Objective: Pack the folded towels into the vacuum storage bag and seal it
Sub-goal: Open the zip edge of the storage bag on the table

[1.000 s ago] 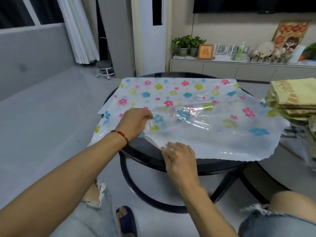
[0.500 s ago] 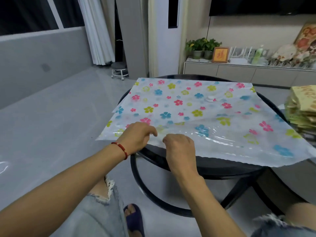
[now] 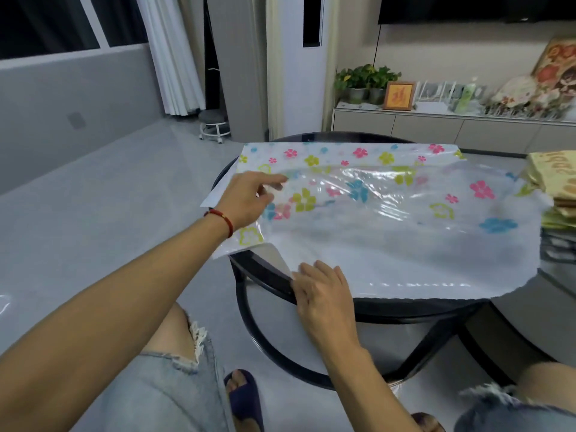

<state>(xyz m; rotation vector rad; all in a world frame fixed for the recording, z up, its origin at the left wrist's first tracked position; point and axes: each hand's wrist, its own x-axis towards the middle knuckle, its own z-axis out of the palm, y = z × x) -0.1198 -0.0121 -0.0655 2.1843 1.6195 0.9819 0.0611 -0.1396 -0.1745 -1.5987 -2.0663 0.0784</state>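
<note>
Half a second ago both hands were pinching together at the near edge; now they are parting. The left hand (image 3: 246,199) is lifting the glossy, clear top layer of the flower-printed vacuum bag (image 3: 405,219), fingers loosely spread, while the right hand (image 3: 324,291) is pressing the matte white lower layer flat. The bag is lying across the round black surface (image 3: 268,272); folded yellow towels (image 3: 558,185) are stacked at its right.
</note>
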